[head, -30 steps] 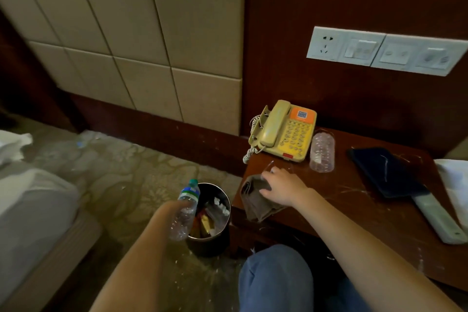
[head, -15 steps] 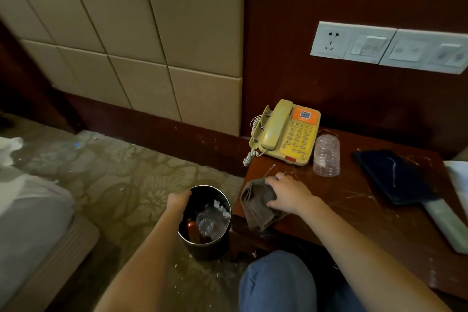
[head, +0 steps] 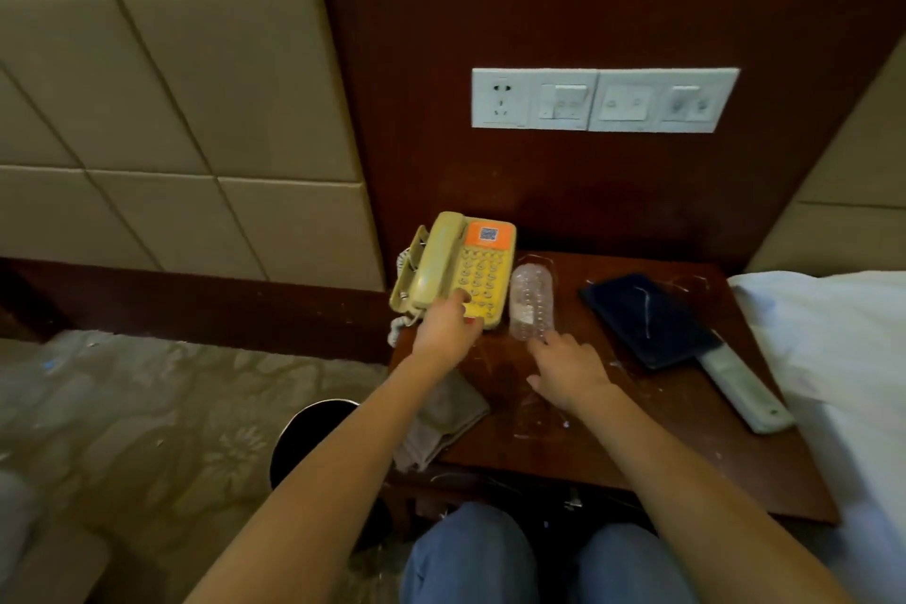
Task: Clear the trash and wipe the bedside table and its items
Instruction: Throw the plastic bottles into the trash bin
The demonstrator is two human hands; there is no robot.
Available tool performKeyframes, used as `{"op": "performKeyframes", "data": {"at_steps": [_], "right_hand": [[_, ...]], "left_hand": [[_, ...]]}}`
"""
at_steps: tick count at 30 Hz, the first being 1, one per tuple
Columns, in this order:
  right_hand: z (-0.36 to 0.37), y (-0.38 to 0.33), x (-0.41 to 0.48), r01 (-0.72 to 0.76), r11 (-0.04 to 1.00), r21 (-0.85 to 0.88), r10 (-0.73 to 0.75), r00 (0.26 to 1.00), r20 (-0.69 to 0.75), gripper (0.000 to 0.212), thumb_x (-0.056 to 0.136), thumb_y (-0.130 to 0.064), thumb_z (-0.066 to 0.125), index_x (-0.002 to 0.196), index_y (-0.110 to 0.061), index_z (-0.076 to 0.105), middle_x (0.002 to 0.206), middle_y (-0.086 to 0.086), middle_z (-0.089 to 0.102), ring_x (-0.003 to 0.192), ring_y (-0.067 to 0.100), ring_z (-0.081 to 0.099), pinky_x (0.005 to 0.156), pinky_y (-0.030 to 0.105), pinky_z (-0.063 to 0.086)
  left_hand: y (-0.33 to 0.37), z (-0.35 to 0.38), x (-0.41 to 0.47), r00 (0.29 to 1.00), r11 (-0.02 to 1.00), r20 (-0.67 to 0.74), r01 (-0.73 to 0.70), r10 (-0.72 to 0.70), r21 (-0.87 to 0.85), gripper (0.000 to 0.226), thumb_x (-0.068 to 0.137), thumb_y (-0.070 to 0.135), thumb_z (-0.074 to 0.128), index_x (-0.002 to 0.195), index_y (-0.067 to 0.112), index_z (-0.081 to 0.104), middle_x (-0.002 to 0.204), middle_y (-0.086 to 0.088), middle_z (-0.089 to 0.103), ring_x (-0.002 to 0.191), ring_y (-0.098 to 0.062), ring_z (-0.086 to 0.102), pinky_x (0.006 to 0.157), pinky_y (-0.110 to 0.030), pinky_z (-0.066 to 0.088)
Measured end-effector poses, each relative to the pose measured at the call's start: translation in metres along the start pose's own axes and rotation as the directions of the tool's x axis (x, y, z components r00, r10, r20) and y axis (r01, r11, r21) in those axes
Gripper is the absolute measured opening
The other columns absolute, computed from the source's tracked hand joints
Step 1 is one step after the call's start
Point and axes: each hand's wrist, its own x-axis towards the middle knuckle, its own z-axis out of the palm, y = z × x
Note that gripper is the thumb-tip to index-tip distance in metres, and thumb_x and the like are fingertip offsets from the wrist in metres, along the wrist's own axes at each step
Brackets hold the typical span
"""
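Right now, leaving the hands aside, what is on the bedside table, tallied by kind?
Telephone: 1
Plastic bottle: 1
Cloth, hanging over the table's left front edge: 1
Remote: 1
Dark flat pad: 1
Total: 5

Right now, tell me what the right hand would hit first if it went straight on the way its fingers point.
The clear bottle. The right hand points its fingers at the bottle's near end, beside the phone, and nothing lies between them. Whether a fingertip touches it is unclear from this view.
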Motion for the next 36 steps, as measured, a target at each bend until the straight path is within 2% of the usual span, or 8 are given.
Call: {"op": "performKeyframes", "data": {"at_steps": [5, 10, 14, 20, 24, 27, 31, 36], "right_hand": [[0.02, 0.043, -0.004, -0.105, 0.992, 0.064, 0.106, 0.994, -0.009, 0.048, 0.095, -0.035, 0.051, 0.137, -0.014, 0.039, 0.136, 0.009, 0.042, 0.127, 0.029, 0.041, 0.101, 0.044, 0.037], [0.026, 0.054, 0.004, -0.108, 0.949, 0.296, 0.149, 0.982, -0.119, 0.07, 0.097, -0.032, 0.05, 0.152, -0.013, 0.013, 0.151, 0.01, 0.031, 0.135, 0.027, 0.036, 0.106, 0.042, 0.039], [0.02, 0.046, 0.014, -0.051, 0.857, 0.513, 0.12, 0.987, -0.103, 0.074, 0.095, -0.03, 0.054, 0.153, -0.018, 0.01, 0.154, 0.008, 0.03, 0.136, 0.026, 0.038, 0.107, 0.043, 0.039], [0.014, 0.038, 0.018, -0.013, 0.726, 0.688, 0.113, 0.988, -0.101, 0.056, 0.092, -0.033, 0.055, 0.143, -0.023, 0.035, 0.133, 0.007, 0.051, 0.115, 0.023, 0.054, 0.093, 0.042, 0.049], [0.003, 0.035, 0.011, -0.031, 0.743, 0.669, 0.158, 0.979, -0.13, 0.054, 0.094, -0.032, 0.052, 0.144, -0.019, 0.037, 0.135, 0.006, 0.048, 0.12, 0.023, 0.051, 0.098, 0.04, 0.046], [-0.009, 0.028, 0.006, -0.015, 0.797, 0.604, 0.135, 0.979, -0.155, 0.051, 0.094, -0.03, 0.051, 0.142, -0.018, 0.039, 0.134, 0.006, 0.049, 0.121, 0.023, 0.049, 0.099, 0.041, 0.045], [-0.03, 0.002, 0.001, 0.074, 0.819, 0.568, 0.057, 0.976, -0.209, 0.045, 0.093, -0.032, 0.054, 0.135, -0.019, 0.047, 0.129, 0.005, 0.053, 0.119, 0.024, 0.051, 0.097, 0.043, 0.045], [-0.05, -0.06, -0.005, 0.24, 0.846, 0.476, -0.11, 0.953, -0.284, 0.046, 0.094, -0.035, 0.053, 0.136, -0.019, 0.044, 0.128, 0.005, 0.052, 0.117, 0.024, 0.051, 0.095, 0.045, 0.045]], "left_hand": [[0.027, 0.056, 0.009, 0.994, 0.959, 0.103, -0.071, 0.044, 0.276, 0.037, 0.097, 0.027, 0.048, 0.128, 0.007, 0.044, 0.128, -0.014, 0.048, 0.115, -0.033, 0.05, 0.091, -0.046, 0.046], [0.034, 0.066, 0.022, 1.0, 0.931, 0.023, -0.008, 0.0, 0.364, 0.029, 0.098, 0.018, 0.046, 0.124, 0.005, 0.045, 0.126, -0.016, 0.051, 0.113, -0.032, 0.053, 0.087, -0.041, 0.047], [0.037, 0.068, 0.029, 0.998, 0.978, 0.044, 0.035, -0.045, 0.207, 0.024, 0.096, 0.012, 0.046, 0.119, 0.005, 0.048, 0.115, -0.016, 0.058, 0.103, -0.031, 0.058, 0.081, -0.037, 0.049], [0.046, 0.071, 0.02, 0.993, 0.995, 0.085, 0.087, -0.083, -0.05, 0.021, 0.094, 0.014, 0.05, 0.114, 0.006, 0.051, 0.095, -0.011, 0.063, 0.074, -0.019, 0.055, 0.051, -0.022, 0.034], [0.047, 0.059, 0.008, 0.998, 0.997, 0.022, 0.058, -0.057, -0.048, 0.014, 0.094, 0.013, 0.048, 0.106, 0.007, 0.052, 0.089, -0.008, 0.06, 0.073, -0.019, 0.053, 0.053, -0.025, 0.036], [0.043, 0.04, -0.001, 0.999, 0.999, -0.041, 0.033, -0.033, -0.003, 0.013, 0.096, 0.014, 0.046, 0.1, 0.005, 0.055, 0.091, -0.011, 0.061, 0.076, -0.022, 0.053, 0.063, -0.03, 0.04], [0.025, 0.005, -0.01, 0.995, 0.997, -0.087, 0.035, -0.041, -0.063, 0.01, 0.092, 0.011, 0.05, 0.088, 0.007, 0.058, 0.084, -0.013, 0.063, 0.078, -0.028, 0.059, 0.067, -0.036, 0.046], [-0.02, -0.063, -0.034, 0.975, 0.988, -0.19, 0.092, -0.114, -0.124, 0.011, 0.088, 0.011, 0.06, 0.087, 0.005, 0.068, 0.088, -0.014, 0.069, 0.085, -0.028, 0.063, 0.074, -0.032, 0.047]]}}
